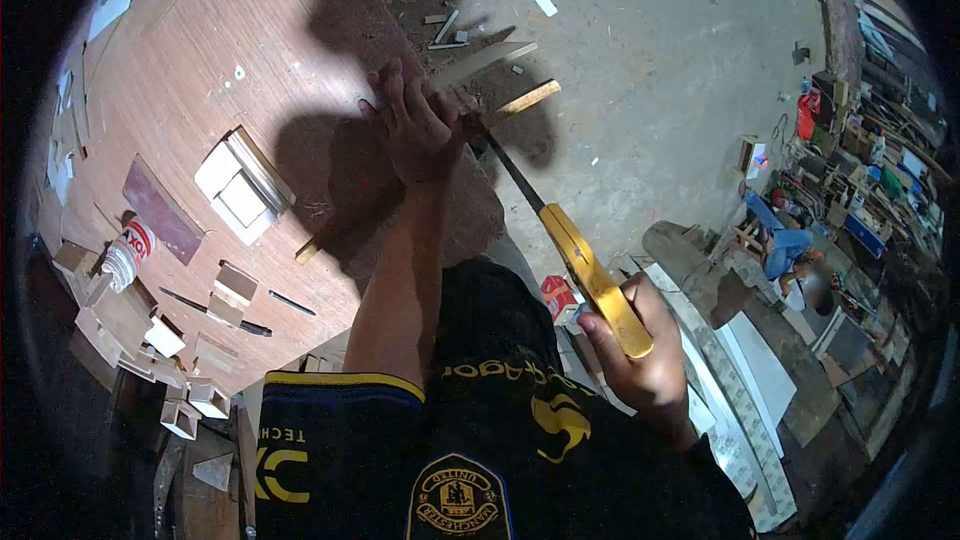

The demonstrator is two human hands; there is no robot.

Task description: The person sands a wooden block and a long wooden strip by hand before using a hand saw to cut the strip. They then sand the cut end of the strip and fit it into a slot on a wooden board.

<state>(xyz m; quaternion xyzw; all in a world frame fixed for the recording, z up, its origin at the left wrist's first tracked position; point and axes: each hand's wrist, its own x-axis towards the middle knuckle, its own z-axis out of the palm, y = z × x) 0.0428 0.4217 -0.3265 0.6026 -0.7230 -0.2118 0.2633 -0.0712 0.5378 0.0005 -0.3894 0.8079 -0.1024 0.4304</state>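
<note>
My left hand (pixel 415 135) presses down at the edge of the wooden table (pixel 270 50), its fingers spread over a narrow wooden strip (pixel 528 100). One end of this strip juts past the table edge; the rest is hidden under the hand. My right hand (pixel 645 350) is wrapped round the yellow handle of a handsaw (pixel 590 265). Its dark narrow blade slants up to the strip, just right of my left hand. A paler flat wooden piece (pixel 485 62) also sticks out above the strip. Shadow obscures the contact between blade and wood.
On the table lie pale blocks (pixel 240 190), a dark red board (pixel 162 210), a white-and-red container (pixel 130 252), a pen-like tool (pixel 292 302) and small wooden boxes (pixel 208 398). Offcuts (pixel 447 28) litter the floor. A person (pixel 790 250) is among the clutter at right.
</note>
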